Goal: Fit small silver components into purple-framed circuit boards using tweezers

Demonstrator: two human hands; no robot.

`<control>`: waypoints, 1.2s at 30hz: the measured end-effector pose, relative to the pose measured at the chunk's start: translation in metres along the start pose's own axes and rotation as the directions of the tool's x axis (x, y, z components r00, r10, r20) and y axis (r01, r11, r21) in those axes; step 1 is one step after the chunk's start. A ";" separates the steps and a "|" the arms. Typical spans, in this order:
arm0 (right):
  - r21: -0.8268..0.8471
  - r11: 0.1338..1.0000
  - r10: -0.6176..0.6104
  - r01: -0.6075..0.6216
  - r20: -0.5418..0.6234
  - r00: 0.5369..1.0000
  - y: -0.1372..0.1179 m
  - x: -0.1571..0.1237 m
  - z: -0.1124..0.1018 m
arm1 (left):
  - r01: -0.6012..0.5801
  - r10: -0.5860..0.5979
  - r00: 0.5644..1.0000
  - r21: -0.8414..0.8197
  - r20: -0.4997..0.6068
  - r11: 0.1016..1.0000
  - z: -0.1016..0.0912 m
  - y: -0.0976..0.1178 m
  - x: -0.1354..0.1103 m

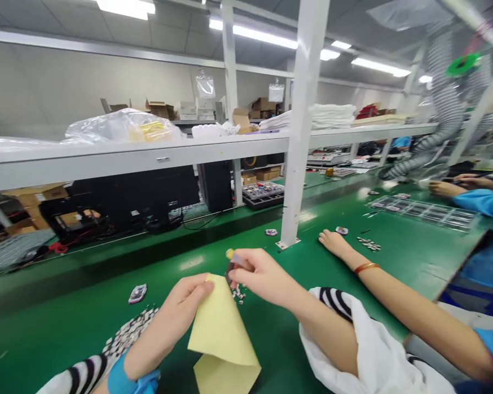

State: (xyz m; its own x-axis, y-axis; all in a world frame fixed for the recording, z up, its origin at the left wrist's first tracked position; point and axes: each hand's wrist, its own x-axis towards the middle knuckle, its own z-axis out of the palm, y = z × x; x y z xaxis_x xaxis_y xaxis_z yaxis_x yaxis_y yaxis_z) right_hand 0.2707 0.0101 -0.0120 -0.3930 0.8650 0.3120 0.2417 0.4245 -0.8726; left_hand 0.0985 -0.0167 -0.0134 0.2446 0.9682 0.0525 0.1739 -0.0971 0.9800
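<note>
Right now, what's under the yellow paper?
The yellow paper hangs toward the green table; small white pieces lie beside it. Whatever is beneath the paper is covered, so I can't see it.

No words, numbers or brand marks can be read anywhere; any markings are too small or blurred.

The left hand [187, 303] sits at 7 o'clock of the view, fingers curled and thumb pressed forward in a closed pinch. The left forearm [152, 350] rises from 7 o'clock, angled toward frame center. The right hand [263, 276] sits near 6 o'clock, just beside the left hand but not touching it, back upward, with the right fingertips [240, 261] closed in a pinch. The right forearm [320, 328] enters from 5 o'clock.
</note>
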 end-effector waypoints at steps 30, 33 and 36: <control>0.540 0.831 0.079 0.133 -0.352 0.933 0.065 -0.014 -0.015 | 0.243 -0.291 0.957 -0.559 0.003 0.793 -0.035 -0.073 -0.026; 0.442 0.888 -0.049 0.126 -0.183 0.982 0.057 -0.024 0.004 | 0.204 -0.208 0.976 -0.624 0.067 0.754 -0.023 -0.068 -0.021; 0.279 0.945 -0.138 0.173 -0.138 0.981 0.057 -0.029 0.021 | 0.207 -0.167 0.978 -0.652 0.123 0.730 -0.011 -0.064 -0.015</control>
State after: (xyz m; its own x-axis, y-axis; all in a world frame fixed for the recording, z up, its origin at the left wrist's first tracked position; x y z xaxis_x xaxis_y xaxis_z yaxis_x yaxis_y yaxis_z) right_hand 0.2771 0.0034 -0.0786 -0.2964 0.8265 0.4785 -0.0875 0.4754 -0.8754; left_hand 0.0735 -0.0225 -0.0748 0.3276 0.9350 -0.1360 -0.4443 0.2795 0.8511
